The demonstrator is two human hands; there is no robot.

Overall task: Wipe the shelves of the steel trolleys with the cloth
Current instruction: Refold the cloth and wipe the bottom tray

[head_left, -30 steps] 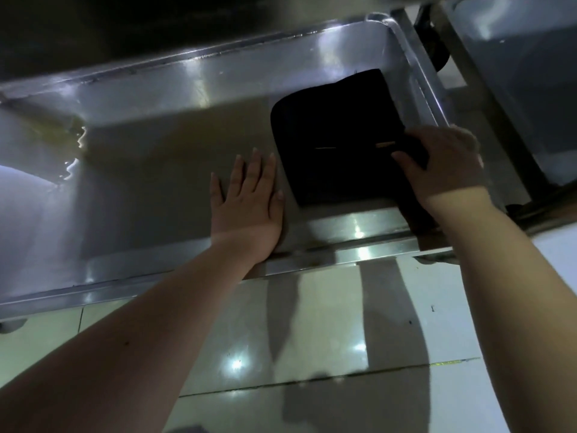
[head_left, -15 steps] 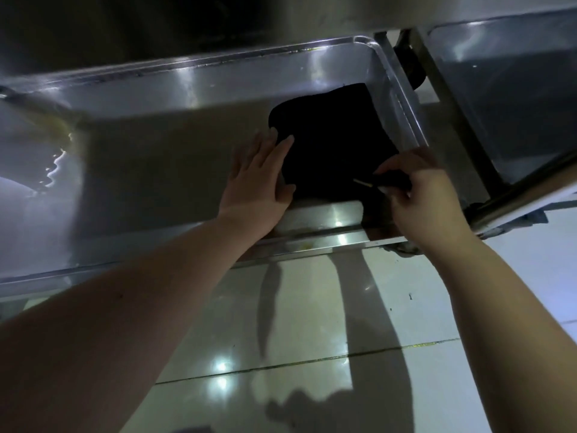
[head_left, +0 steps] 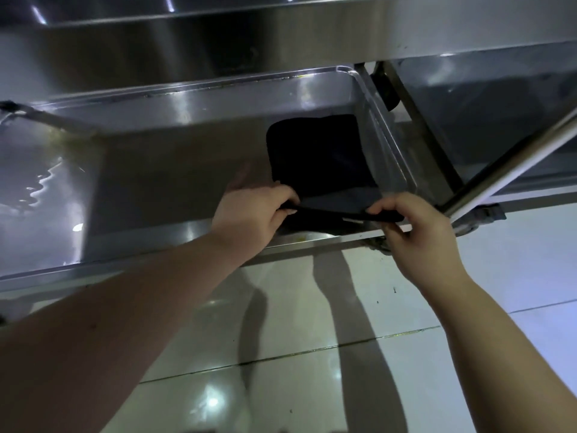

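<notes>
A dark cloth (head_left: 315,151) lies in the right end of the steel trolley's bottom shelf (head_left: 156,182), against the shelf's right wall. Its near edge is lifted off the shelf and stretched between my hands. My left hand (head_left: 253,214) pinches the left end of that edge. My right hand (head_left: 412,226) pinches the right end, just above the shelf's front rim. The far part of the cloth rests flat on the steel.
An upper shelf (head_left: 281,35) overhangs the bottom one. A second trolley (head_left: 499,120) stands to the right, with a steel tube (head_left: 512,160) slanting across it and a black caster (head_left: 387,89) behind. White glossy floor tiles (head_left: 312,307) lie below.
My left hand left the bare shelf and took hold of the cloth's near edge. My right hand drew back toward the front rim, and the edge is now raised between both hands.
</notes>
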